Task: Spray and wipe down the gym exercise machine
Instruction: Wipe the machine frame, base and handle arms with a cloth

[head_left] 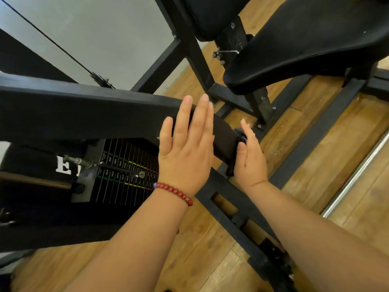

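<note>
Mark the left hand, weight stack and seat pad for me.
left hand (185, 144), head view, back of the hand.
weight stack (126, 182), head view, labelled face of the plates.
seat pad (305, 49), head view, middle of the cushion.

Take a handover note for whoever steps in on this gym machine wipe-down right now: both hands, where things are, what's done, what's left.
Left hand: flat, fingers straight, resting on the black machine arm, above the weight stack.
Right hand: at the arm's end, thumb against a small dark thing; unclear whether it grips it.
Spray bottle, cloth: neither clearly in view.
Done: cannot tell from this view.
Left: probably the seat pad and the frame, once spray and cloth are found.
</note>
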Tool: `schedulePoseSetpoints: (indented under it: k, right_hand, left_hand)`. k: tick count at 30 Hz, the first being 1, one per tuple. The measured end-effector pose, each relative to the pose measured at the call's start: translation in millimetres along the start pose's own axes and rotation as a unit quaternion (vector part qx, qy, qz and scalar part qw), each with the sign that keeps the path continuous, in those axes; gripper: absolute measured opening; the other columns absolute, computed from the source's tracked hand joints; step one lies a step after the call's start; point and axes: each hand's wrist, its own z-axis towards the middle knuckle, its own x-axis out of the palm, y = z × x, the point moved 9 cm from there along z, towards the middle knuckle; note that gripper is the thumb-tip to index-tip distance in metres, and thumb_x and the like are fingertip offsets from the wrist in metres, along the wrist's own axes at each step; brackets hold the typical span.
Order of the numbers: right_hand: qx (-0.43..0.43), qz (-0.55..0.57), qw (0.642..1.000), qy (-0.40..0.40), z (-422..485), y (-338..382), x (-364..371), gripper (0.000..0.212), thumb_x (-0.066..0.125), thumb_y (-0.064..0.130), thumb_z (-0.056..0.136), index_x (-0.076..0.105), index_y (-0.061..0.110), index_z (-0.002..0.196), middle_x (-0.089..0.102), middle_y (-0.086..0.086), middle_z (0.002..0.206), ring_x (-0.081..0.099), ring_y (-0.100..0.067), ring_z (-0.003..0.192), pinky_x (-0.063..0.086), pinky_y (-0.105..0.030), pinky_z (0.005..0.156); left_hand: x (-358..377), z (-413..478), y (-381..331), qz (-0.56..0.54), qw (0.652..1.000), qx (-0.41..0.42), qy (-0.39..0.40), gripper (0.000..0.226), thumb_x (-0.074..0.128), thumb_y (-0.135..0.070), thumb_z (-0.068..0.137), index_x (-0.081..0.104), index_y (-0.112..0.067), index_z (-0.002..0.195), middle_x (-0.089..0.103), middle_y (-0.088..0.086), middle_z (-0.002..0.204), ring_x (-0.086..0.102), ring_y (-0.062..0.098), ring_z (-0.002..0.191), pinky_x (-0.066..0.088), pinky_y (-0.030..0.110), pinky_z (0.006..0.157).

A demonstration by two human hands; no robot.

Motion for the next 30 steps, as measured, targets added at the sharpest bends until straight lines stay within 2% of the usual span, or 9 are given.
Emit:
schedulePoseSetpoints:
  k: [2, 5, 8, 11, 13, 16, 21, 26, 30]
  right_hand:
    - [-0.025, -0.004, 1.0, -0.006, 2, 2, 1, 0.05, 0.018, 0.05, 0.102, 0.021, 0.027, 0.147, 0.027, 0.01, 0.151, 0.029, -0.019, 0.145, 0.034, -0.048, 0.114]
    - [-0.1, -0.009, 0.995, -0.022, 14, 27, 2, 0.053, 0.018, 0.045, 0.104, 0.018, 0.019, 0.149, 0.026, -0.002, 0.157, 0.023, -0.02, 0.147, 0.028, -0.044, 0.117]
    - [-0.191, -0.047, 0.98, -0.016, 18, 36, 5, 0.057, 0.02, 0.038, 0.105, 0.012, 0.009, 0.153, 0.01, -0.005, 0.16, 0.014, -0.023, 0.15, 0.025, -0.045, 0.119]
    - [-0.271, -0.108, 0.956, -0.024, -5, 8, 5, 0.058, 0.021, 0.036, 0.106, 0.004, 0.009, 0.155, 0.003, -0.009, 0.161, 0.006, -0.025, 0.151, 0.019, -0.041, 0.121]
    - [-0.297, -0.151, 0.942, -0.035, -23, -18, 7, 0.058, 0.019, 0.037, 0.107, -0.004, 0.016, 0.156, -0.005, -0.007, 0.163, -0.001, -0.024, 0.151, 0.018, -0.04, 0.121]
    - [-0.307, -0.155, 0.938, -0.045, -26, -17, 9, 0.057, 0.017, 0.037, 0.107, -0.007, 0.02, 0.156, -0.013, -0.001, 0.163, -0.007, -0.024, 0.151, 0.007, -0.034, 0.123]
    - [-0.361, -0.114, 0.923, -0.063, -7, 31, 9, 0.053, 0.024, 0.029, 0.107, 0.014, 0.001, 0.151, 0.007, -0.012, 0.159, 0.005, -0.032, 0.15, 0.01, -0.04, 0.123]
    - [-0.35, -0.168, 0.92, -0.057, -43, -31, 15, 0.055, 0.02, 0.035, 0.108, 0.001, 0.018, 0.156, -0.004, -0.002, 0.164, 0.003, -0.025, 0.151, 0.009, -0.037, 0.123]
    - [-0.282, -0.133, 0.948, -0.062, -42, -28, 15, 0.054, 0.016, 0.037, 0.107, 0.0, 0.018, 0.155, -0.001, 0.0, 0.163, 0.001, -0.023, 0.151, 0.007, -0.036, 0.123]
  left_hand:
    - [2, 0, -4, 0.009, 1.0, -0.004, -0.008, 0.057, 0.031, -0.034, 0.103, 0.018, -0.01, 0.154, 0.01, 0.006, 0.159, 0.004, 0.03, 0.146, -0.012, 0.045, 0.116]
    - [4, -1, -7, 0.009, 0.999, -0.018, -0.025, 0.058, 0.03, -0.037, 0.102, 0.022, -0.01, 0.153, 0.015, 0.007, 0.161, 0.005, 0.03, 0.147, -0.009, 0.046, 0.117]
    - [7, -5, -14, 0.016, 0.999, -0.014, -0.038, 0.06, 0.03, -0.038, 0.102, 0.018, -0.01, 0.154, 0.017, 0.007, 0.161, 0.005, 0.031, 0.148, -0.008, 0.047, 0.117]
    - [13, -12, -19, 0.046, 0.997, 0.004, -0.055, 0.061, 0.033, -0.038, 0.101, 0.019, -0.009, 0.153, 0.019, 0.009, 0.161, 0.006, 0.031, 0.147, -0.011, 0.045, 0.118]
    - [15, -13, -20, 0.062, 0.996, 0.014, -0.065, 0.061, 0.036, -0.038, 0.101, 0.023, -0.009, 0.153, 0.022, 0.011, 0.16, 0.009, 0.03, 0.147, -0.011, 0.044, 0.119]
    - [18, -13, -22, 0.077, 0.994, 0.021, -0.076, 0.063, 0.034, -0.04, 0.1, 0.021, -0.009, 0.153, 0.019, 0.011, 0.161, 0.007, 0.03, 0.147, -0.01, 0.044, 0.118]
    - [22, -17, -29, 0.076, 0.992, 0.041, -0.089, 0.063, 0.033, -0.041, 0.099, 0.022, -0.007, 0.152, 0.021, 0.009, 0.16, 0.01, 0.03, 0.147, -0.011, 0.043, 0.119]
    - [25, -24, -38, 0.053, 0.991, 0.095, -0.079, 0.062, 0.034, -0.04, 0.098, 0.03, -0.007, 0.149, 0.026, 0.012, 0.158, 0.012, 0.033, 0.146, -0.005, 0.046, 0.12]
    - [26, -26, -45, 0.041, 0.991, 0.119, -0.054, 0.061, 0.029, -0.04, 0.098, 0.03, -0.006, 0.149, 0.026, 0.014, 0.158, 0.011, 0.034, 0.146, -0.003, 0.046, 0.12]
